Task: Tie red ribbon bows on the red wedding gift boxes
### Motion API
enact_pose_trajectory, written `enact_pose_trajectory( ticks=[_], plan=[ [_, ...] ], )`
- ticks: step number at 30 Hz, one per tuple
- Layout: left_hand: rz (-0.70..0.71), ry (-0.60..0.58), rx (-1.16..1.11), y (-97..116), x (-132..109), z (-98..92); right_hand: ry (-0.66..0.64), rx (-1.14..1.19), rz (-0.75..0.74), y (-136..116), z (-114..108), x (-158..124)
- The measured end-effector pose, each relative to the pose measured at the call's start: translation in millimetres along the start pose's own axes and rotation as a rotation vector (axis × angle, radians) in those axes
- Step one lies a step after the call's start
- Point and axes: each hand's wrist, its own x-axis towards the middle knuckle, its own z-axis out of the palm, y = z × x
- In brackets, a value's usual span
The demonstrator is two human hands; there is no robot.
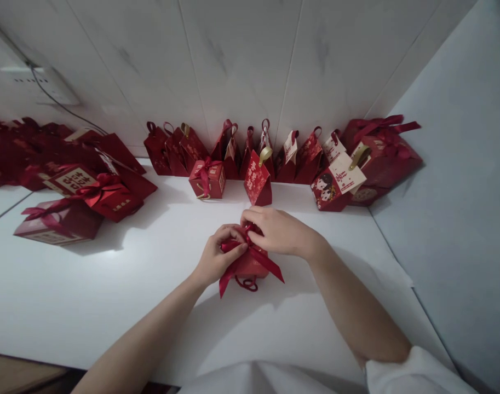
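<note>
Red gift box point(252, 267) on white table point(151, 284), directly under both hands. Left hand point(219, 254): thumb and fingers pinching red ribbon point(270, 264) atop box. Right hand point(274, 230): fingers curled at ribbon's centre; grip hidden, cannot tell. Step, as judged: bow-shaping. Next move likely calls for evening loops, snugging ribbon without crushing box.

Place: it was indoors, but home or shop was hard to tell.
Wall point(241, 60): it had marble-look panels.
Table point(151, 273): it was white and met the wall.
Gift boxes point(207, 180): many red ones stood there.
</note>
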Motion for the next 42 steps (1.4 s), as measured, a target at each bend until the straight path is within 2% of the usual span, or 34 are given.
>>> enact_pose_trajectory(
  ticks=[4,8,10,13,20,24,27,39,42],
  plan=[
    [-0.006,-0.013,-0.004,2.0,0.9,-0.7,0.029,-0.123,0.101,-4.0,-5.9,-2.7],
    [-0.01,-0.014,-0.014,1.6,1.2,-1.3,0.026,-0.032,0.174,3.6,-12.6,-7.2],
    [-0.009,-0.017,-0.017,1.1,1.1,-1.3,-0.013,0.084,0.163,9.4,-16.0,-10.0],
    [-0.015,-0.019,-0.009,1.0,1.1,-1.3,-0.151,0.23,0.103,18.4,-22.0,-15.5],
    [-0.014,-0.018,-0.012,0.9,1.0,-1.4,-0.232,0.232,0.072,35.6,-29.7,-18.8],
    [-0.014,-0.023,-0.01,0.8,1.1,-1.9,-0.369,0.378,-0.042,42.9,-25.8,-11.5],
    [-0.003,-0.024,-0.003,0.9,1.6,-1.9,-0.41,0.446,-0.059,46.5,-20.2,-5.3],
    [0.007,-0.021,-0.024,-2.2,3.4,-2.4,-0.397,0.879,-0.196,55.1,-4.1,8.3],
    [0.007,-0.038,-0.037,-2.2,2.9,-2.9,-0.369,0.918,-0.152,56.2,2.6,10.8]
  ],
)
